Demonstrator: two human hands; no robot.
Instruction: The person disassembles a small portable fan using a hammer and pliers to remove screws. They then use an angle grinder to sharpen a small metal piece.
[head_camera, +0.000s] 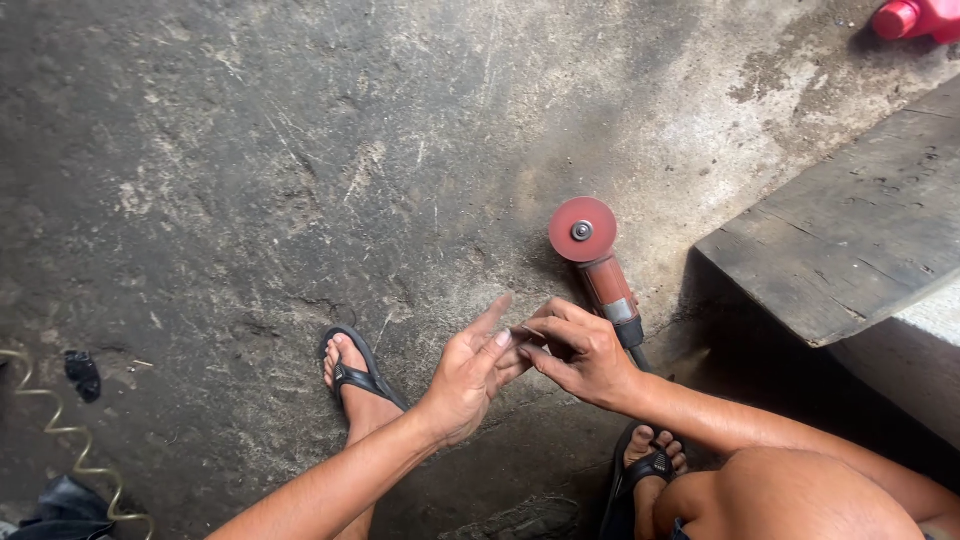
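1. The scratched grey concrete floor (250, 180) carries everything.
2. The left hand (470, 375), palm spread open, meets the right hand (585, 355), which pinches a small thin grey piece (527, 333); grip it firmly.
3. The red-disc angle grinder (595, 260) lies just behind the hands; better to keep fingers away.

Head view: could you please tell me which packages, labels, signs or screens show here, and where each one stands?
Red plastic container: top right corner on the concrete floor, lying on its side, cut off by the frame; rounded cap end, plain red.
No labels, signs or screens can be seen.
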